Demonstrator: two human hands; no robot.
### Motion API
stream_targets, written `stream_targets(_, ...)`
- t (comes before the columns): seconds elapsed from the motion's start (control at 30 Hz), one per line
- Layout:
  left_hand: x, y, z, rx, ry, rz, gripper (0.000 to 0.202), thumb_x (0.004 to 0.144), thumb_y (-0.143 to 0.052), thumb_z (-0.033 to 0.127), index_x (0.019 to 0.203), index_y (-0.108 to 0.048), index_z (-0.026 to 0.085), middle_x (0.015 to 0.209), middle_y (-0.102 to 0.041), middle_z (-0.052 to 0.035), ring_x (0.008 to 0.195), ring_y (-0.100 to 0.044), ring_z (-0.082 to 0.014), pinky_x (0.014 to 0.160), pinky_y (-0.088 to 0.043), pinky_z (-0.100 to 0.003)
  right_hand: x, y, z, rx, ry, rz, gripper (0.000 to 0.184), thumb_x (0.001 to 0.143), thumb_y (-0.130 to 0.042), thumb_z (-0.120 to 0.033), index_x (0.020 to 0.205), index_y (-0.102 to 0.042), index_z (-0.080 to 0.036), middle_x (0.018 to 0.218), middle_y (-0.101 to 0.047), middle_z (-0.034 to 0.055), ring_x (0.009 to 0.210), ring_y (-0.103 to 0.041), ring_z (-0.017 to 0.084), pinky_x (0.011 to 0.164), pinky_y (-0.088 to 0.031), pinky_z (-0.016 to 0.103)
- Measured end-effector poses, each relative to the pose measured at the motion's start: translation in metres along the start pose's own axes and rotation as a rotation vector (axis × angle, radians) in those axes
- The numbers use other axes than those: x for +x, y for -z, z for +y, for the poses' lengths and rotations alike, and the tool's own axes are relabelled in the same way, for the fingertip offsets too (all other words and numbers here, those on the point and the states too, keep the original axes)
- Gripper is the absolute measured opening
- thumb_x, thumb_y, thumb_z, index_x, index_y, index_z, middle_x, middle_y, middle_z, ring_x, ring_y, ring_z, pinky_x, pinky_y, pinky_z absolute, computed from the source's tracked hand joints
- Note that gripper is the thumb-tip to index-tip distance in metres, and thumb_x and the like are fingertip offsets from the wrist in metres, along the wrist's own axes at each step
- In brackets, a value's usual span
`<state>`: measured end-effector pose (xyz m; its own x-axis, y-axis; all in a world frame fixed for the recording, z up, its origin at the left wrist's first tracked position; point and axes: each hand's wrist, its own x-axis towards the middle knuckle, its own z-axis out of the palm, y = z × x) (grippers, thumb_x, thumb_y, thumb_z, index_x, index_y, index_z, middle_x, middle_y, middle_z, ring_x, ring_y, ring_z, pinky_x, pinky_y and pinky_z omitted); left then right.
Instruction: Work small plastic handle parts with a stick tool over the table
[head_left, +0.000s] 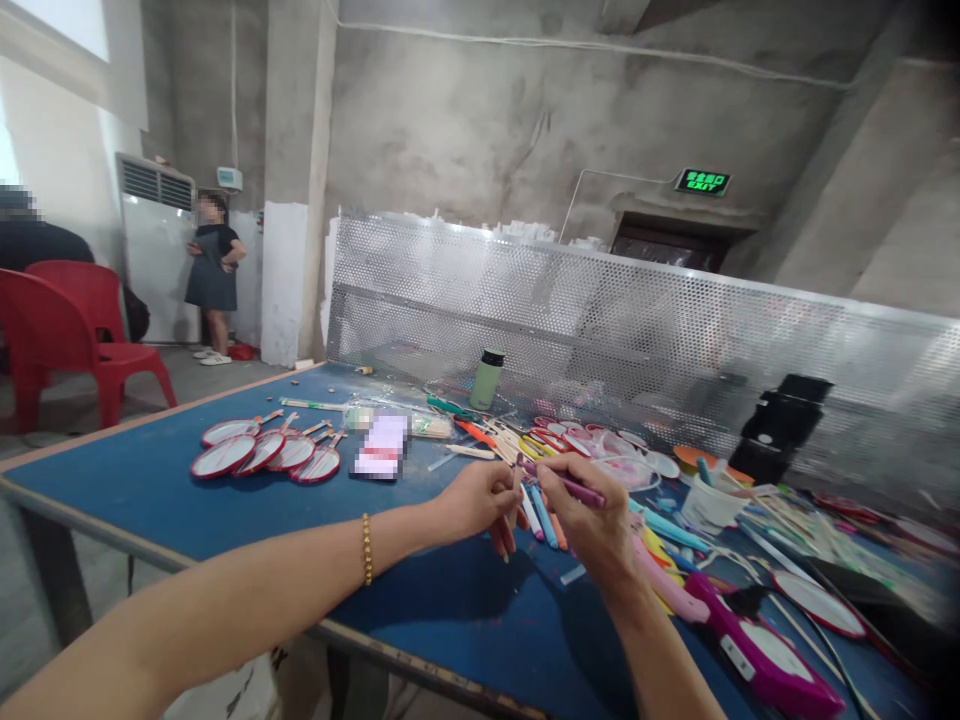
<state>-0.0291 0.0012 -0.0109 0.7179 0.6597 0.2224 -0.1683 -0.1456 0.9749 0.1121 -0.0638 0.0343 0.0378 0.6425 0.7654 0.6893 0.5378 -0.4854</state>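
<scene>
Nearest the camera, the left hand (480, 500), a bead bracelet (367, 548) circling its wrist, is pinching a thin stick (516, 478) between closed fingers; just beside it at three o'clock, the right hand (592, 525) is clamping a purple handle (581, 490) that is pointing toward the stick's top end; the two hands are working close together above the blue table (225, 500); at five o'clock from them a magenta fan (765, 660) is lying flat among loose coloured handles; at three o'clock a white cup (709, 505) is standing in the clutter; at ten o'clock a row of red-rimmed round fans (262, 452) is overlapping on the bare blue top; at twelve o'clock a green bottle (487, 380) is standing upright before a perforated metal screen (600, 310) that is running along the table's far edge; beyond, at nine o'clock, red chairs (67, 330) are sitting on the concrete floor, a person (214, 275) is standing by a white cabinet unit (154, 250), and at one o'clock a green exit sign (702, 182) is glowing on the grey wall.
</scene>
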Motion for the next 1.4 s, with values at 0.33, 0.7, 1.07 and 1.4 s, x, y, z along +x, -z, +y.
stream_targets(0.33,0.0015,0.0000,-0.0058,-0.012,-0.026,-0.022,0.032,0.081,-0.061,0.043,0.084,-0.043,0.016,0.067,-0.064,-0.0030,0.043,-0.062,-0.0147,0.040,-0.051,-0.025,0.0001,0.0010,0.0010,-0.002,0.022,0.009,0.017,0.083,-0.059,-0.029,0.073,-0.067,-0.019,0.057,-0.062,-0.0002,0.051,-0.056,0.013,0.049,-0.042,0.023)
stream_targets(0.7,0.0008,0.0003,-0.0038,-0.007,-0.025,-0.014,0.027,0.083,-0.058,0.039,0.084,-0.043,0.016,0.068,-0.065,-0.0035,0.044,-0.063,-0.0156,0.040,-0.052,-0.028,-0.0003,0.0010,0.0020,0.023,0.025,0.006,0.017,0.084,-0.059,-0.030,0.073,-0.066,-0.019,0.057,-0.060,-0.0004,0.052,-0.056,0.013,0.048,-0.042,0.023)
stream_targets(1.07,0.0009,0.0001,-0.0028,-0.002,-0.018,-0.011,0.035,0.082,-0.060,0.047,0.083,-0.043,0.017,0.067,-0.064,-0.0026,0.044,-0.062,-0.0148,0.040,-0.052,-0.026,0.0000,0.0013,0.0013,0.022,0.023,0.002,0.017,0.084,-0.059,-0.030,0.074,-0.067,-0.019,0.055,-0.060,-0.0007,0.050,-0.055,0.013,0.047,-0.042,0.023)
stream_targets(1.4,-0.0036,-0.0017,0.0024,0.025,-0.020,-0.009,0.030,0.084,-0.058,0.043,0.083,-0.043,0.017,0.069,-0.064,-0.0030,0.043,-0.062,-0.0141,0.039,-0.051,-0.025,0.0001,0.0012,0.0027,0.016,0.026,0.015,0.017,0.084,-0.059,-0.030,0.076,-0.068,-0.019,0.056,-0.061,-0.0002,0.053,-0.058,0.014,0.049,-0.043,0.024)
